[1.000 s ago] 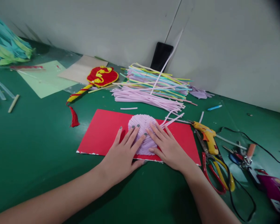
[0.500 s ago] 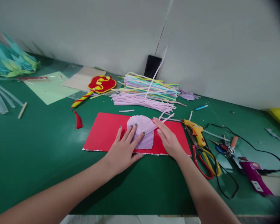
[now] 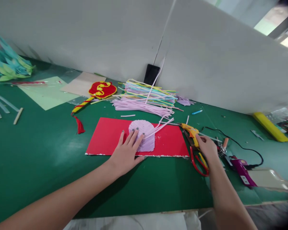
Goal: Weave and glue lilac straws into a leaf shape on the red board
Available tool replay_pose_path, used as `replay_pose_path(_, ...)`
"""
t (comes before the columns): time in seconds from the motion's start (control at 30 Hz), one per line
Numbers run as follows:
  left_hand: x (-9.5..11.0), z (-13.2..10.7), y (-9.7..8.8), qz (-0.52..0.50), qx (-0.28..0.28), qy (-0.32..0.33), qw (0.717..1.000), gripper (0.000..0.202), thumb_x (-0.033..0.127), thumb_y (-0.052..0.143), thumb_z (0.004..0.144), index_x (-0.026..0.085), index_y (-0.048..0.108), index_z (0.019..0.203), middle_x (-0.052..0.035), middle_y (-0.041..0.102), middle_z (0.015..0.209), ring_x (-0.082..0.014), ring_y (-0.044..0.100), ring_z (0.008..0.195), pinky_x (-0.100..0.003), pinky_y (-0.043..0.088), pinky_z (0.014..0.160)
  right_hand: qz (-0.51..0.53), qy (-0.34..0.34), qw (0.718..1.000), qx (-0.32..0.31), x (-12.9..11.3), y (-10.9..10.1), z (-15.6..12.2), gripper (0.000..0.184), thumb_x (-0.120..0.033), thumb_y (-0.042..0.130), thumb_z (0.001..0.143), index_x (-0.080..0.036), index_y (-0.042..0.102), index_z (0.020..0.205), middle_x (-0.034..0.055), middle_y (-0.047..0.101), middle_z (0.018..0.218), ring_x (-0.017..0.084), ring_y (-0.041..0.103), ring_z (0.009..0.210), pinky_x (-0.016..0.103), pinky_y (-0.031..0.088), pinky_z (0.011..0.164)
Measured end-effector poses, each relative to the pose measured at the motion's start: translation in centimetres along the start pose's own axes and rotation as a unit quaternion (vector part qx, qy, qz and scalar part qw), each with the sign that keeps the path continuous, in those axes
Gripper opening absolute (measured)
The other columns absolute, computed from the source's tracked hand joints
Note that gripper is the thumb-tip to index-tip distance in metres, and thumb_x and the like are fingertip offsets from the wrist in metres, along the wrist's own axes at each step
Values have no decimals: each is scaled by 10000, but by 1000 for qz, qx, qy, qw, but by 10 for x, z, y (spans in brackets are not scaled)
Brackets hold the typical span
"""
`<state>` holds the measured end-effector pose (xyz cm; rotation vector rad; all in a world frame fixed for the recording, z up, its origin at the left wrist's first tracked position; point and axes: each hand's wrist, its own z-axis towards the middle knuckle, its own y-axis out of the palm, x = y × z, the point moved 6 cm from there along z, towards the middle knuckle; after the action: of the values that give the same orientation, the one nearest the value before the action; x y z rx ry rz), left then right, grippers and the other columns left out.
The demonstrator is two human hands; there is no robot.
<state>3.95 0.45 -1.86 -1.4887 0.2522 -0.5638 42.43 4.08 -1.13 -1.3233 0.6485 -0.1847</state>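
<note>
My left hand lies flat with spread fingers on a lilac pipe-cleaner piece, rounded at the top. Loose lilac strips stick out from its right side. Beneath it is a red board with a ragged white front edge. At the board's right end, my right hand closes on the handle of a yellow glue gun, whose nozzle points left. Red-handled pliers lie under and beside the gun, partly covered by it.
Behind the board lie bundled pastel pipe cleaners and a phone against the wall. A red-and-yellow fan with a tassel is to the left. Rightward are keys, a purple power strip, a black cord and a yellow roll.
My right hand has left the lilac piece and moved right onto the glue gun's handle. My left hand stays on the piece. The view has turned slightly right.
</note>
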Motion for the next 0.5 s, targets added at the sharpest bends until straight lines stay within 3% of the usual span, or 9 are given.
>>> replay_pose_path(0.13,-1,0,1,-3,-15,-8,1000,757,615,369,885,141,263,1466,-150,184,1541,-299,187,1421,-565,88,1135,-33,-2,999,-20,-9,13,6,507,-600,470,784,-142,638,919,158,674,887,300,624,839,380,444,723)
replay_pose_path(0.3,-1,0,1,-6,-34,-9,999,743,604,376,887,96,339,1427,-154,177,1540,-295,145,1430,-565,80,1140,-48,-14,999,-22,-16,20,5,453,-523,408,858,-120,605,918,204,661,925,312,619,902,378,433,750)
replay_pose_path(0.4,0,0,2,-4,-33,-8,999,744,603,380,886,91,342,1424,-157,164,1542,-293,138,1432,-567,71,1140,-38,-3,999,6,-15,13,1,417,-479,392,881,-111,585,916,216,656,889,319,625,873,384,433,736)
replay_pose_path(0.5,1,1,3,-3,-29,-6,1000,746,604,384,884,91,341,1424,-162,169,1540,-296,145,1430,-571,73,1138,-19,20,998,65,-13,-8,-6,459,-487,333,902,-88,546,976,225,646,833,339,623,825,422,428,725)
